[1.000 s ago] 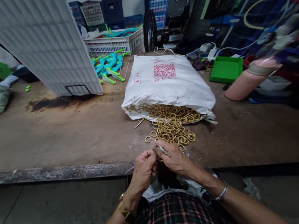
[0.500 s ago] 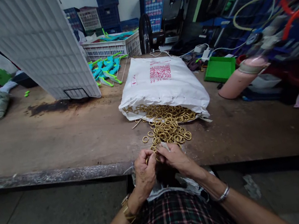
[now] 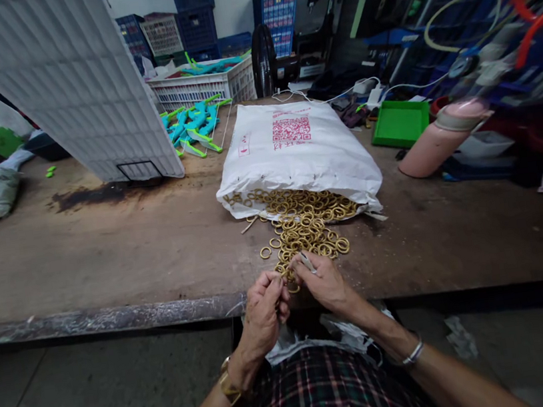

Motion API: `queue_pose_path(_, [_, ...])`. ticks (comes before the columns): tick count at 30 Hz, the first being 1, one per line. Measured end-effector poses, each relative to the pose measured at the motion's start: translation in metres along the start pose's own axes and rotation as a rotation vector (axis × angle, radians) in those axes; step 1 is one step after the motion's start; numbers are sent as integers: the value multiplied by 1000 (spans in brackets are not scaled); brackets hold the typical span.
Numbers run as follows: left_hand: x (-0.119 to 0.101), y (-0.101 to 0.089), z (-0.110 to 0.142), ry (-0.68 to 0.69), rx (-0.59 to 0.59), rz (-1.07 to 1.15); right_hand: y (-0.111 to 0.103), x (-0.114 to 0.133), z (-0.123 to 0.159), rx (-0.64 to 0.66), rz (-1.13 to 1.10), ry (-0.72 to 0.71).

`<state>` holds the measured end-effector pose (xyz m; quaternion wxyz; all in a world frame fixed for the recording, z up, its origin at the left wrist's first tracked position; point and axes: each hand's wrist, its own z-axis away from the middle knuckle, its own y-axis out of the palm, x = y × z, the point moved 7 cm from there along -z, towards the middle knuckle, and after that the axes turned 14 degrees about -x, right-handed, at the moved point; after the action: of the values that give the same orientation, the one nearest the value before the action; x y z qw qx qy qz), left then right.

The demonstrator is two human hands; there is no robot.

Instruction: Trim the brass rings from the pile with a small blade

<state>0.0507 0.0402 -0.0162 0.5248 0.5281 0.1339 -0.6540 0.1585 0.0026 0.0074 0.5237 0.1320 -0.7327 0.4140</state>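
Note:
My left hand (image 3: 267, 304) is closed in a pinch at the table's front edge, its fingertips on a gold-coloured metal ring (image 3: 285, 274), partly hidden by the fingers. Close by on the right, my right hand (image 3: 324, 284) is also closed, with a small flat, pale grey piece (image 3: 307, 263) sticking up between thumb and forefinger; its kind is unclear. Just beyond both hands lies a heap of gold rings (image 3: 306, 231). They spill from the open mouth of a white woven sack (image 3: 265, 157) with red print, lying on its side.
The brown worktable (image 3: 107, 253) has a worn front edge. A white ribbed panel (image 3: 78, 89) stands on the left, beside turquoise and green plastic parts (image 3: 197, 126). On the right are a green tray (image 3: 400, 123) and a leaning pink bottle (image 3: 437, 143). A white crate (image 3: 239, 81) stands behind.
My right hand has shifted slightly right and up, and the grey piece in it now points up more. My left hand's fingers have curled in more. The sack and heap look unchanged.

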Motion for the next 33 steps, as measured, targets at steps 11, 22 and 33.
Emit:
queue_pose_path(11, [-5, -6, -1, 126, -41, -176, 15, 12, 17, 164, 562, -345])
queue_pose_path(22, [-20, -7, 17, 185, -122, -234, 7, 19, 2, 133, 826, -258])
queue_pose_path(33, [-2, -26, 7, -177, -91, 270, 41, 29, -44, 155, 887, -440])
